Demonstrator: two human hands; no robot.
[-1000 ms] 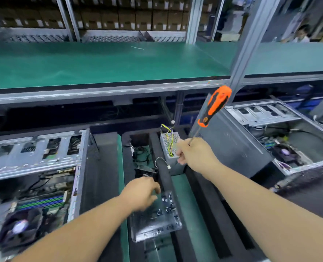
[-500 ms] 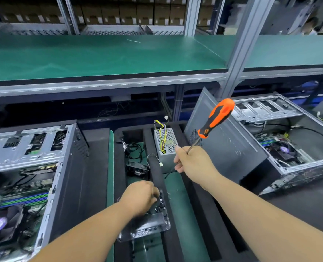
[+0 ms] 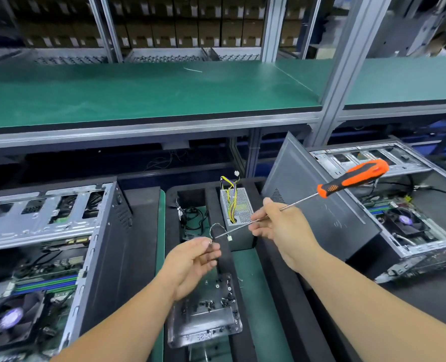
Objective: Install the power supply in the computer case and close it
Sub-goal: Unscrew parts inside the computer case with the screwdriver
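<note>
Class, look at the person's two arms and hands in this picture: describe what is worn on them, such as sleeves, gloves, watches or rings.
Both forearms are bare as far as the frame shows; no sleeve edge comes into view. The left hand and the right hand wear no gloves. No watch, band or bracelet shows at either wrist, and no ring can be made out on the fingers that are visible.
</note>
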